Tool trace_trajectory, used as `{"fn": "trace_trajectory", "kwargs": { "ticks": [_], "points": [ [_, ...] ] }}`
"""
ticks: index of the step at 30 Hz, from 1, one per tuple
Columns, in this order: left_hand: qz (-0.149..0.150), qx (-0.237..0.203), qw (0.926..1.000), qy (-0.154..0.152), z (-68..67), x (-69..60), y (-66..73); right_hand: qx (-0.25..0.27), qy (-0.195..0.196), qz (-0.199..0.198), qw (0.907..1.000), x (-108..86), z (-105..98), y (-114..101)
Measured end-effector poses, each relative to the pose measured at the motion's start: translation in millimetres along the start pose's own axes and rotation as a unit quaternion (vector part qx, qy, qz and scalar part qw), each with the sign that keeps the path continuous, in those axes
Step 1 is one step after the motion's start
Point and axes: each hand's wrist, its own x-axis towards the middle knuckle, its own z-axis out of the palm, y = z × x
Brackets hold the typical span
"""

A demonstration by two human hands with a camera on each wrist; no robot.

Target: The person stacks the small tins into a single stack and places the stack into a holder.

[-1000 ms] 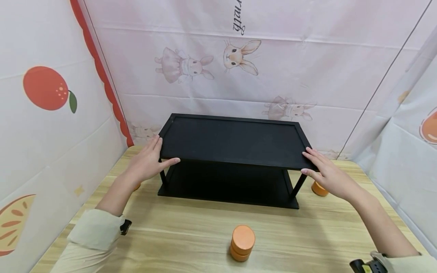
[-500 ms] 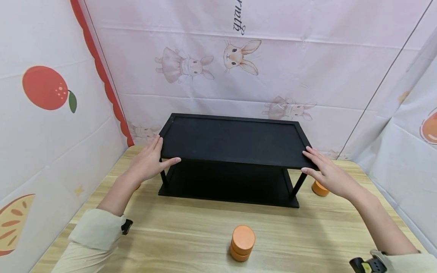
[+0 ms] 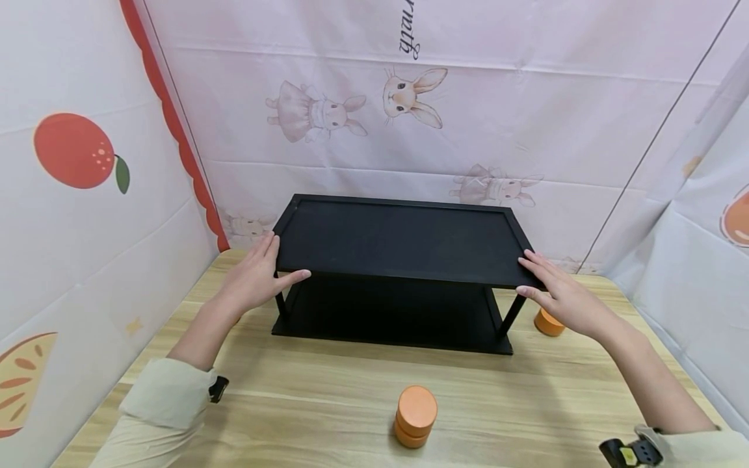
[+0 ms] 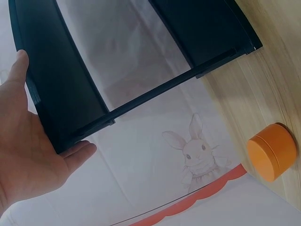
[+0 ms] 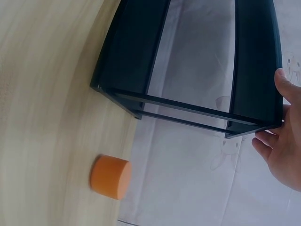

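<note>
A black two-tier shelf stands upright at the back middle of the wooden table. My left hand holds the near left corner of its top board, thumb along the front edge and fingers at the side. At the near right corner my right hand grips the board in the same way. Both wrist views show the thumbs on one edge, with fingers around the corner; my left hand and right hand partly hide those corners. Neither board carries anything visible.
One grooved orange cylinder stands on the table in front of the shelf. Another orange cylinder sits beyond its right side, partly behind my right hand. A third orange cylinder is at the left, mostly hidden by my left wrist in the head view. Printed cloth hangs behind and on both sides.
The near edge of the shelf's lower board has shifted very slightly away from me. Both hands keep their places on the top corners, and the orange cylinders stay put.
</note>
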Motion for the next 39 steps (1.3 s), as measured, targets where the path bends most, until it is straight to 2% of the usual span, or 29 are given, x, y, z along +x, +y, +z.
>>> {"fn": "trace_trajectory", "kwargs": {
  "ticks": [17, 39],
  "points": [
    [0.005, -0.001, 0.9999, 0.011, 2.3, 2.5, -1.2, -0.003, -0.006, 0.005, 1.0, 2.9, -0.9, 0.3],
    [0.002, -0.001, 0.9999, 0.01, 3.0, 4.8, -2.0, 0.004, -0.004, 0.003, 1.0, 4.2, -2.2, -1.5]
  ]
}}
